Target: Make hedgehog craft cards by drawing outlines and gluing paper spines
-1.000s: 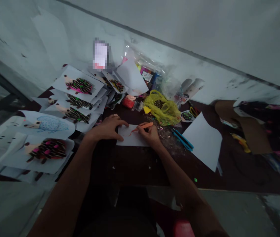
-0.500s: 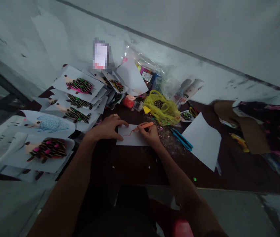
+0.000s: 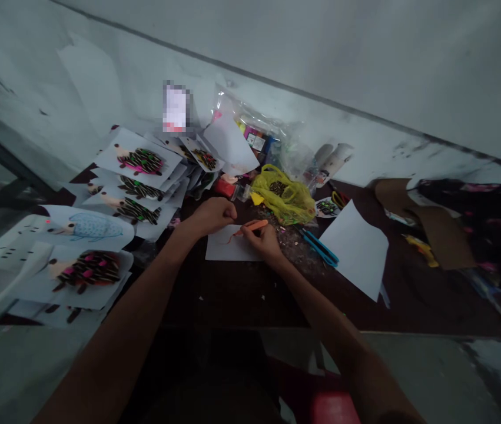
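The **right hand** (image 3: 266, 242) grips an **orange marker** (image 3: 254, 226) between thumb and curled fingers, the fingers closed around its barrel near the lower end. Its long axis runs slantwise across the view: the upper end sticks out past the fingers toward the right and away from the person, while the lower end points left and down at a **small white paper sheet** (image 3: 228, 248). Just ahead of the fingertips, that lower end meets the end of a thin **orange line** (image 3: 231, 239), though the exact contact is too small to tell. The sheet lies under and to the left of these fingers, on a **dark wooden table** (image 3: 232, 297).

The **left hand** (image 3: 212, 215) is curled into a loose fist at the sheet's far edge, holding nothing that shows; its fingertips are tucked out of view, so how firmly it presses cannot be told. That hand seems to be the only thing pinning the sheet. If it lifts or the marker drags hard, the paper could slip and the line could jump. The right hand's heel may also smear fresh ink, and the **speckled scraps** (image 3: 288, 247) just right of the fingers could catch the paper if it slides that way. Beyond those fingers lie **teal-handled scissors** (image 3: 319, 247) and a **yellow mesh bag** (image 3: 283, 197); left of the fist are **paper hedgehog cutouts** (image 3: 139, 160).
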{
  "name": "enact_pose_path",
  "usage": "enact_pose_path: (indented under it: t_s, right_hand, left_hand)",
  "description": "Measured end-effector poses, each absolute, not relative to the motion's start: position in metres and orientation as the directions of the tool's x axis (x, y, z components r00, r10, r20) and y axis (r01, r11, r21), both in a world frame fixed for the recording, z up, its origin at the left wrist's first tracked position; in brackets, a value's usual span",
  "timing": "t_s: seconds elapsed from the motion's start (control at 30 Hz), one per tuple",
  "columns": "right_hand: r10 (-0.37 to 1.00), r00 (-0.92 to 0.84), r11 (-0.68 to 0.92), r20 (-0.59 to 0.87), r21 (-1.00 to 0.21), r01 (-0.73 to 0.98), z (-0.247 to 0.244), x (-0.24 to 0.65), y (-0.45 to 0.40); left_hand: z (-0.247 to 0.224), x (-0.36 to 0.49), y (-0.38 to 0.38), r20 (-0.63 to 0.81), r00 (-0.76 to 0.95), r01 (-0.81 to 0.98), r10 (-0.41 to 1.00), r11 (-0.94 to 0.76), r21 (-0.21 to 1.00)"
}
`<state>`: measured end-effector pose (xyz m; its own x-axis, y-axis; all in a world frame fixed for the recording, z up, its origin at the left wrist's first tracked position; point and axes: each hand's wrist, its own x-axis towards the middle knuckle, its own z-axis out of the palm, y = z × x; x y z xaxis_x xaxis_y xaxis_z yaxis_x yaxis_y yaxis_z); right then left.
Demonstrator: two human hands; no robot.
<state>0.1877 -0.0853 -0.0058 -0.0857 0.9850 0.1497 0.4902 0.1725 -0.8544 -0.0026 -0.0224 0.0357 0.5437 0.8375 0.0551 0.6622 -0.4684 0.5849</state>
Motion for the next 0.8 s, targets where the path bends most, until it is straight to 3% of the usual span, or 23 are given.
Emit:
enact_pose_path:
  t_s: [0.17, 0.37, 0.73, 0.8]
  right_hand:
    - [0.983, -0.077, 0.183, 0.166, -0.852, 0.491, -0.005, 0.187, -0.088]
    - [0.983, -0.051, 0.176, 0.174, -0.856, 0.486, -0.006, 0.185, -0.090]
    - [0.990, -0.016, 0.132, 0.141, -0.879, 0.459, -0.007, 0.185, -0.089]
    - [0.988, -0.013, 0.145, 0.156, -0.881, 0.450, -0.008, 0.185, -0.089]
  left_hand:
    - [0.020, 0.006, -0.016, -0.094, 0.597, 0.654, 0.797, -0.415, 0.632]
    - [0.008, 0.000, -0.015, -0.075, 0.603, 0.581, 0.794, -0.373, 0.723]
    - [0.016, -0.011, -0.015, -0.116, 0.698, 0.564, 0.707, -0.442, 0.697]
    - [0.021, -0.015, -0.016, -0.137, 0.724, 0.581, 0.676, -0.491, 0.649]
